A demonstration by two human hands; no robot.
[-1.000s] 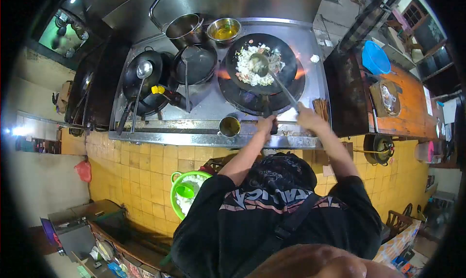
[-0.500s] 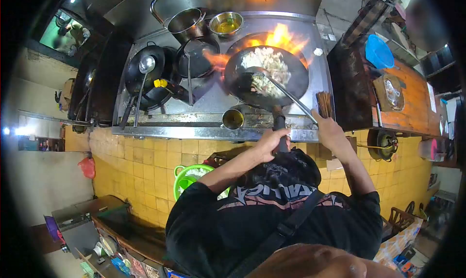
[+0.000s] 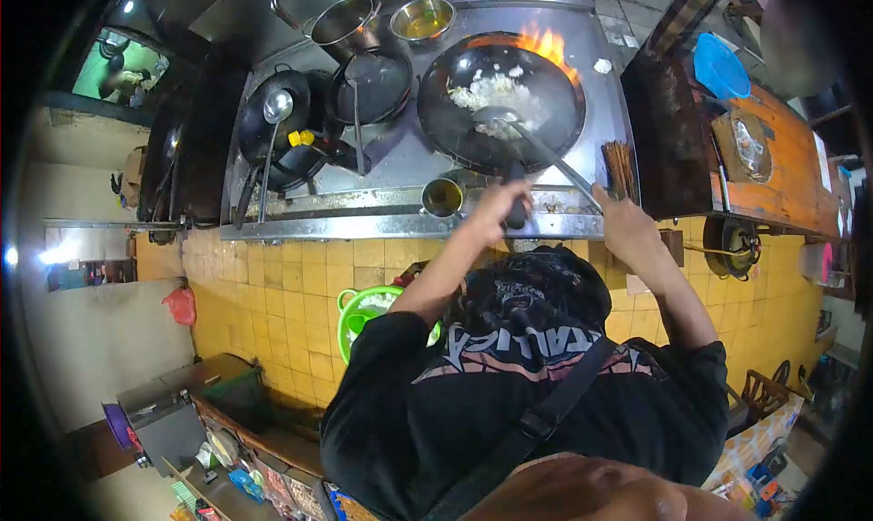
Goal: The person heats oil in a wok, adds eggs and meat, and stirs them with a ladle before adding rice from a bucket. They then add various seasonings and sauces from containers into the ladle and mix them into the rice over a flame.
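My left hand is wrapped round the black handle of a large wok, which stands over a burner. In my right hand is the end of a long-handled metal ladle. The ladle's round head rests among pale, rice-like food in the middle of the wok, with a few bits higher up its side. Flames rise behind the wok's far right rim. Close to my left hand, a metal cup of brownish liquid sits on the stove's front ledge.
On the stove's left are a pan with another ladle, a yellow-capped bottle, a dark wok, a pot and a bowl of yellow liquid. A bamboo brush stands at right. Behind, a green basin holds white food.
The wok has come down level onto the burner from a tilted, raised position. Flames have shrunk to its far right side. The food has gathered lower, and the ladle still sits in it.
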